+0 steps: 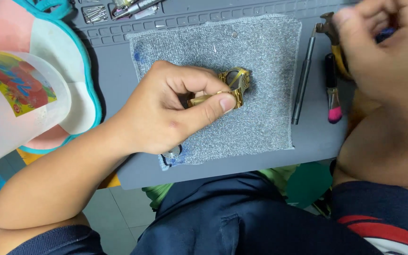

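My left hand (175,111) pinches a gold wristwatch (234,82) by its metal band and holds it on edge on a grey towel cloth (265,61). Thumb and fingers close around the band; the watch case points right. My right hand (386,47) hovers blurred at the upper right, over the handle of a tool (330,28) with a brown metal head and a yellow grip. Whether the fingers grip that tool I cannot tell.
The cloth lies on a grey work mat (317,137). A slim grey screwdriver (304,80) and a small pink-tipped brush (332,92) lie right of the cloth. Small metal pins (94,14) sit at the top. A white plastic container (15,94) stands at the left.
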